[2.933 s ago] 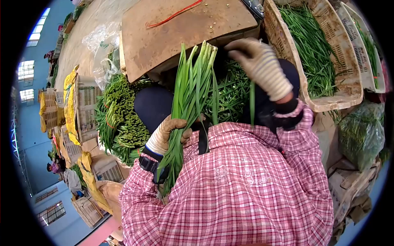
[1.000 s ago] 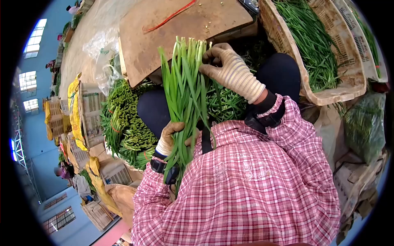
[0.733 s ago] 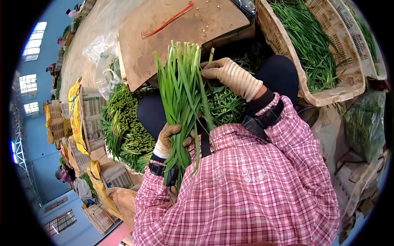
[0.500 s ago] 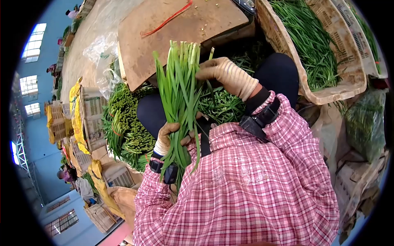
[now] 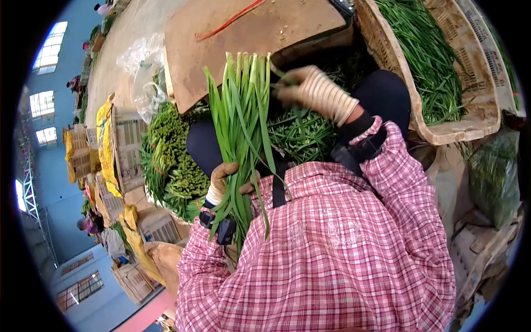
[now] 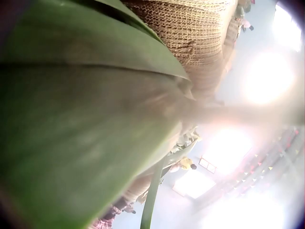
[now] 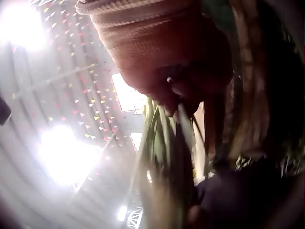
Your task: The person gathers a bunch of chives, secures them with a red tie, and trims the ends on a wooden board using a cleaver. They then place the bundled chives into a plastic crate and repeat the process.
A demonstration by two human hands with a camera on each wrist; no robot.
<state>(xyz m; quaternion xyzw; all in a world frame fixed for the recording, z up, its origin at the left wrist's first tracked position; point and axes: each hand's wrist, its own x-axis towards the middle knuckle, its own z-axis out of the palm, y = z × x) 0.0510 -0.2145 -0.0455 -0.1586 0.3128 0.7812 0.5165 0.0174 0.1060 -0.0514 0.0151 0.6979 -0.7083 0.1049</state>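
A bunch of long green stalks (image 5: 240, 113) stands upright over the lap in the head view, pale cut ends at the top. Low around its leaves curls the gloved left hand (image 5: 221, 181), thumb on the near side. In the left wrist view, broad leaves (image 6: 81, 119) cover much of the left glove (image 6: 190, 33). Just right of the bunch's upper part, the gloved right hand (image 5: 321, 95) pinches a thin green stalk (image 5: 276, 71), blurred. The right wrist view shows the right glove (image 7: 162, 52) dark, its fingers bent beside the stalks (image 7: 159, 138).
A brown board (image 5: 221, 61) with a red tie (image 5: 229, 22) lies beyond the knees. Tied green bundles (image 5: 180, 160) are piled at left, loose greens (image 5: 304, 135) between the legs. A crate (image 5: 416, 105) of greens stands at right, a plastic-wrapped bundle (image 5: 494, 171) below it.
Over the last moments the right hand has come from the right to the bunch's side and now has a stalk in its fingers. The bunch, in the left hand, looks fuller and has shifted slightly left.
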